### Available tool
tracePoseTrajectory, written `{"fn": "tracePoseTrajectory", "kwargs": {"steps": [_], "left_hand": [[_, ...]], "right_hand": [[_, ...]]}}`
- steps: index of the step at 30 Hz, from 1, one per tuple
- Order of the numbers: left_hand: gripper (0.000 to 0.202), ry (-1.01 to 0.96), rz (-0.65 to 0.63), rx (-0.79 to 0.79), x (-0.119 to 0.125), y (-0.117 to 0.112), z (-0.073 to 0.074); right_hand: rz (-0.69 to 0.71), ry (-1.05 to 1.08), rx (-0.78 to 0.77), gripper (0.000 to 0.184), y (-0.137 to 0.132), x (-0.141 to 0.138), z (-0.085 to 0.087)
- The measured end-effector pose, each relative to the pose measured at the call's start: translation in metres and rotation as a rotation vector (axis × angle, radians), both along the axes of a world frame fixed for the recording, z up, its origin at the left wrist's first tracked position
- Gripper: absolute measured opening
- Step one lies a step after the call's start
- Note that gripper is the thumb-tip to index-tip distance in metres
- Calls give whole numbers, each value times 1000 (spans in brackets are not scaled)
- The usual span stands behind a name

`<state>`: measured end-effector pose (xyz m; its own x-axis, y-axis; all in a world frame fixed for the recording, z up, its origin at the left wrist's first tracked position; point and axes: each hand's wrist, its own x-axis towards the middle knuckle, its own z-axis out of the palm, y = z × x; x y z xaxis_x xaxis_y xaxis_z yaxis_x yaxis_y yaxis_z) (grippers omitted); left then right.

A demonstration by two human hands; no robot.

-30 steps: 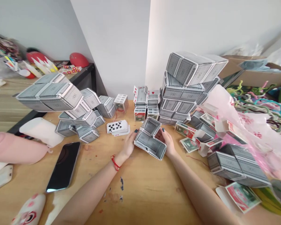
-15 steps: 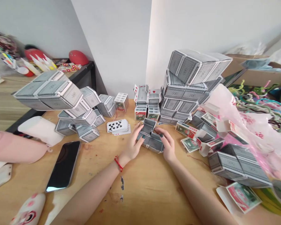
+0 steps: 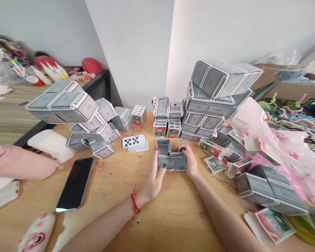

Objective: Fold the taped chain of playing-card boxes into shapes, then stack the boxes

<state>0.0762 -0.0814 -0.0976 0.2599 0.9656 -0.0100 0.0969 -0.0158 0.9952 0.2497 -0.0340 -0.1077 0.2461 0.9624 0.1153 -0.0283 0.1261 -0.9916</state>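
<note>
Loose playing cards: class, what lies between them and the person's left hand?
Only wooden tabletop shows between the loose playing cards and the left hand in the head view.

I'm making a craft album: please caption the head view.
Left hand and right hand hold an L-shaped card piece, with stacked card blocks beyond on both sides.

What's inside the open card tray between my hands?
Inside the card tray, grey patterned card surfaces show. Your left hand covers part of the near-left corner; what's beneath can't be seen.

Bright, diffuse light; wall [image 3: 212,31] palest right of centre, greyer at left. Pale glare at near end of phone [image 3: 75,183]. Edges stretched, soft.
</note>
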Motion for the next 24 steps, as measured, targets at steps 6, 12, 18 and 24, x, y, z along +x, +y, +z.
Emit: {"fn": "tracePoseTrajectory", "kwargs": {"steps": [6, 12, 18, 24], "left_hand": [[62, -80, 2, -70, -21, -38, 6], [37, -81, 196, 175, -52, 41, 24], [54, 644, -374, 613, -23, 108, 61], [21, 1133, -734, 841, 4, 127, 69]], "right_hand": [[-97, 97, 29, 38, -1, 15, 1], [-42, -11, -124, 49, -33, 16, 15], [142, -730, -279, 65, -27, -2, 42], [329, -1232, -361, 41, -3, -17, 69]]}}
